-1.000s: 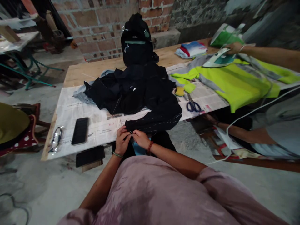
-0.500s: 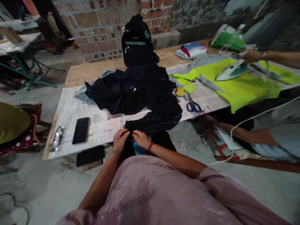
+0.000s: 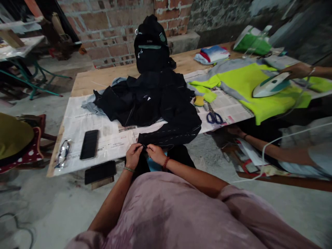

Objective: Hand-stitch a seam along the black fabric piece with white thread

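Observation:
A black garment (image 3: pixel 166 103) lies heaped on the table, and lines of white basting stitches run along its near part. At the lower left corner of that part, my left hand (image 3: pixel 133 155) is closed in a pinch on the fabric edge. Close beside it, almost touching, my right hand (image 3: pixel 156 155) pinches thumb and fingers together; whatever is between them is too small to make out. A thin dark loop, perhaps thread, shows just right of my right hand. Blue-handled scissors (image 3: pixel 214 117) rest farther right, near the table edge.
Newspaper (image 3: pixel 75 117) covers the table. A phone (image 3: pixel 89 144) and glasses (image 3: pixel 63 154) lie left; another phone (image 3: pixel 100 172) sits lower. A black backpack (image 3: pixel 151 52) stands behind. At right, a co-worker's hand (image 3: pixel 298 70) holds an iron (image 3: pixel 271 85) on a yellow garment (image 3: pixel 241 79); its cord hangs nearby.
The co-worker's iron has slid to the right over the yellow garment, and its white cord has shifted. My hands stay nearly in place, with only slight finger movement.

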{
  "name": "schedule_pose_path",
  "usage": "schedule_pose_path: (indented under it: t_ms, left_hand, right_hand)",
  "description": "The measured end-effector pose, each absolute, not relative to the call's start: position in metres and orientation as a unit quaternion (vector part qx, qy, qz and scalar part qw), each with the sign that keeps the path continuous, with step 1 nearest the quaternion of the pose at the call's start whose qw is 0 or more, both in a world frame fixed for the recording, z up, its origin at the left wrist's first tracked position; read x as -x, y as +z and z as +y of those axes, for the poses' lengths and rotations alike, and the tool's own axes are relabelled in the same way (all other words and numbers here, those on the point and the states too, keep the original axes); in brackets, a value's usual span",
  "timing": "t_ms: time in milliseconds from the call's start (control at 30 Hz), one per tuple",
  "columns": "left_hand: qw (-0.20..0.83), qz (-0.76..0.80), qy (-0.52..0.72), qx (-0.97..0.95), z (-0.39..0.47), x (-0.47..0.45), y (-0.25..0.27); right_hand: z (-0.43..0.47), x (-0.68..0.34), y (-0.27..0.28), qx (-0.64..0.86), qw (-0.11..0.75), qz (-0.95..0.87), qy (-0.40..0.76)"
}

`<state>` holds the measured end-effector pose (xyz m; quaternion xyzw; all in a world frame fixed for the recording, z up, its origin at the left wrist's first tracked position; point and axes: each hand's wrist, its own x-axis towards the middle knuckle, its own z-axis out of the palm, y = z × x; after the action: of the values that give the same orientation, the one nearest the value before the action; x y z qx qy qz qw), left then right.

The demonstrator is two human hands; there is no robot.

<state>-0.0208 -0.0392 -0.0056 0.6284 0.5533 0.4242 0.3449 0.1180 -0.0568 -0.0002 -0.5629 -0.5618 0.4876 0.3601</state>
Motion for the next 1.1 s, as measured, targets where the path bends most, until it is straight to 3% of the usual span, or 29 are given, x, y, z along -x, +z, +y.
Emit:
schedule_pose_path:
  t_ms: [400,700,900,1100]
  left_hand:
    - [0.315,0.463,0.417,-0.716,-0.042,0.021,-0.004]
    - [0.357,0.481,0.425,-0.678,-0.044,0.025,-0.01]
    - [0.281,0.505,0.418,-0.701,-0.042,0.02,-0.012]
    - [0.274,0.509,0.427,-0.695,-0.044,0.017,-0.01]
  right_hand:
    - [-0.052,-0.116,-0.001,0.588,0.349,-0.57,0.455]
    - [-0.054,-0.116,-0.002,0.549,0.351,-0.507,0.565]
    - [-0.06,-0.118,0.003,0.533,0.355,-0.465,0.611]
    - [-0.064,-0.121,0.003,0.576,0.327,-0.466,0.587]
